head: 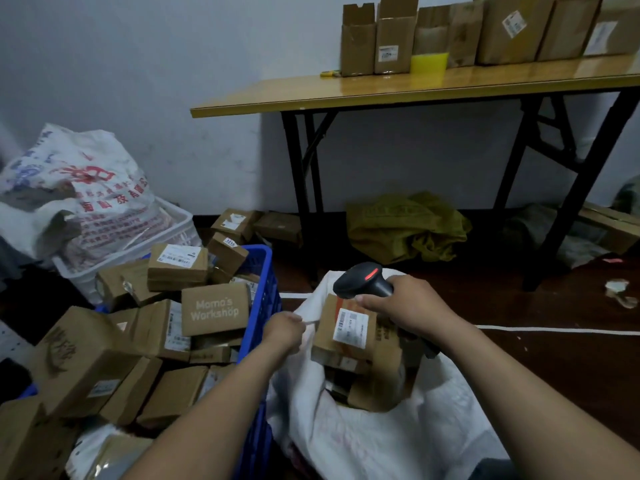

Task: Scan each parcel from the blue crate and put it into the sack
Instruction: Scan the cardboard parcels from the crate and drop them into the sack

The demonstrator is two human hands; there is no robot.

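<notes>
Parcel (346, 327): stiff brown cardboard, white label up, long axis pointing away from the body. Lies in the mouth of the limp woven sack (363, 441), just under the right hand (408, 306), fingers wrapped round the black scanner (360, 280). Left hand (282, 329) nearer the blue crate (263, 292), fingers pinching the sack's rim.

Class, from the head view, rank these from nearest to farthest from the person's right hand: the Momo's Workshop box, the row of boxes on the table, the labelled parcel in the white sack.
1. Labelled parcel: in the white sack, just under the right hand.
2. Momo's Workshop box: left, in the blue crate.
3. Row of boxes: far back, on the table.
</notes>
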